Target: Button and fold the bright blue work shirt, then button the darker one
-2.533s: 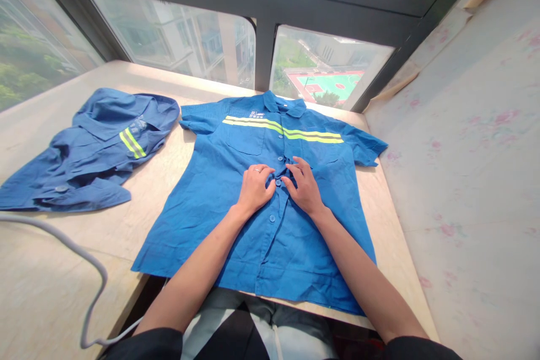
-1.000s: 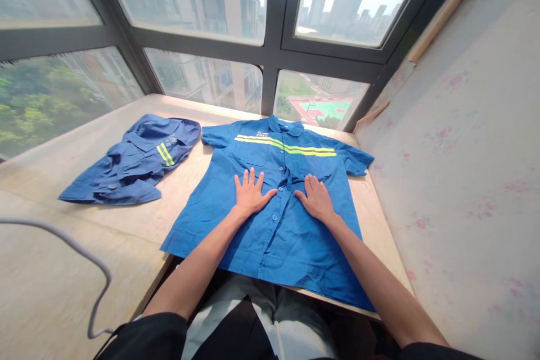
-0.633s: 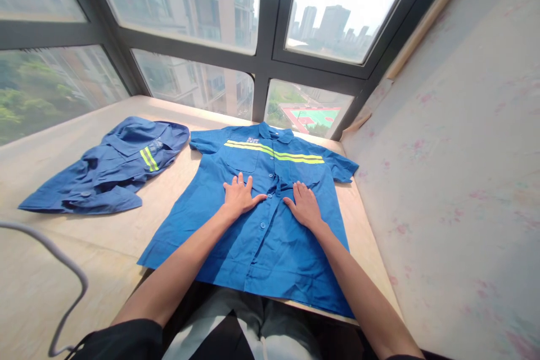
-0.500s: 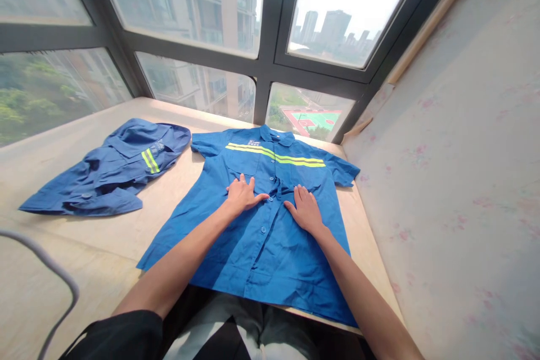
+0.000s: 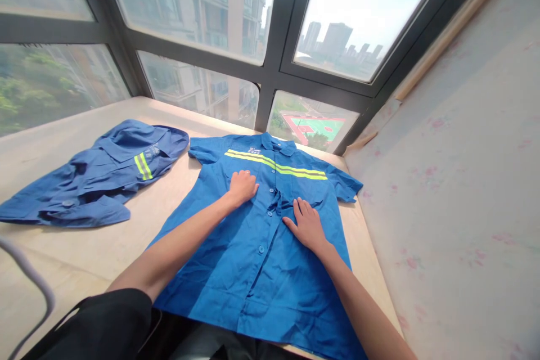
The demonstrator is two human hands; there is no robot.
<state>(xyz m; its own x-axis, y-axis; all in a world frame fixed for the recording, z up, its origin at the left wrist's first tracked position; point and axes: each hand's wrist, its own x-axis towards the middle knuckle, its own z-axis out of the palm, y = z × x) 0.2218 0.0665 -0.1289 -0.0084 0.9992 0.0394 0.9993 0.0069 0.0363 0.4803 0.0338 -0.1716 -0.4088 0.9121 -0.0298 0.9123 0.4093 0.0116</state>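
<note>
A blue short-sleeved work shirt (image 5: 219, 230) lies spread front up, its collar toward the window. Yellow-green reflective bands cross the chest, and buttons run down the middle. My left hand (image 5: 243, 187) is on the chest pocket area below the band, its fingers curled in; whatever is under them is hidden. On the other side of the button line, my right hand (image 5: 307, 224) rests flat on the cloth, open, with its thumb toward the buttons. Some creases show between the hands.
A second, darker blue garment (image 5: 101, 171) with a reflective patch lies loosely folded at the left. A grey cable (image 5: 36, 287) curves at the lower left. The pale wooden surface (image 5: 169, 194) meets windows at the back and a flowered wall (image 5: 442, 191) at the right.
My left hand has curled its fingers and drawn its thumb in from the button line. The right hand stays flat on the shirt. The view has shifted slightly.
</note>
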